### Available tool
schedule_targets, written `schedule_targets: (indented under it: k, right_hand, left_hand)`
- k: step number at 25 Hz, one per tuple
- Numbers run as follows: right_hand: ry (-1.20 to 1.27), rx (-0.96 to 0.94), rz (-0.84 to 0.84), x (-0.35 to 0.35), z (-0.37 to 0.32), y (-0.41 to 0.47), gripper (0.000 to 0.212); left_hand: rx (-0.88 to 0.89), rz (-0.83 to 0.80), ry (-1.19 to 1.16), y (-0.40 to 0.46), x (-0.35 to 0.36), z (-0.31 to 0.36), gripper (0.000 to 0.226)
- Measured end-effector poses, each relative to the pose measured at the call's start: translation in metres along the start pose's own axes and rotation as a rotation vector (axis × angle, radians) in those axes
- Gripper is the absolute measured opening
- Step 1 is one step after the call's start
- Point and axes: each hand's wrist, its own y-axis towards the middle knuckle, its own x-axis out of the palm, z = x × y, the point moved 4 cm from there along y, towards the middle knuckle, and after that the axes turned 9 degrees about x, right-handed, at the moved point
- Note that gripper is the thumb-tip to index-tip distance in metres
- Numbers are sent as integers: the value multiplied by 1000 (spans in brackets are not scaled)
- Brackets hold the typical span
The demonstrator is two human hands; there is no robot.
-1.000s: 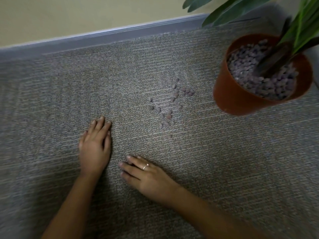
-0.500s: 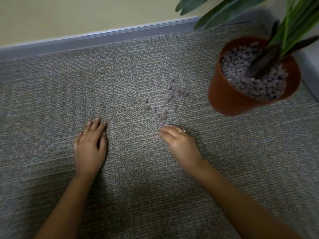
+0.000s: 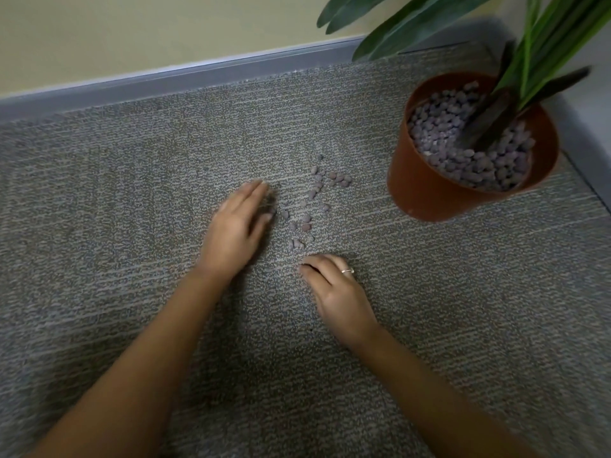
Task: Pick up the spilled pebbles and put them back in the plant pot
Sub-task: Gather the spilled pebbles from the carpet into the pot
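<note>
Grey carpet (image 3: 132,226) holds spilled pebbles (image 3: 310,206) between flat, spread left hand (image 3: 236,226) and curled, empty-looking right hand (image 3: 337,292).

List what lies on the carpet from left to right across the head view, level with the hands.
Left hand → spilled pebbles → terracotta plant pot. The right hand sits below the pebbles and spans the same columns, so it has no clear place in the order.
</note>
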Motion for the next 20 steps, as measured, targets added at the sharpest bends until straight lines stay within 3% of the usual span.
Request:
schedule_targets:
  k: [3, 5, 13, 20]
  right_hand:
    - [39, 80, 37, 1, 6, -1, 30]
    - [55, 90, 47, 1, 6, -1, 26]
    - [77, 79, 71, 0, 7, -1, 20]
    - [186, 108, 193, -9, 11, -2, 8]
  left_hand:
    - [103, -305, 9, 40, 22, 1, 67]
    - [173, -384, 21, 43, 32, -1, 57]
    - [217, 5, 20, 14, 27, 1, 29]
    - [283, 40, 75, 21, 15, 1, 28]
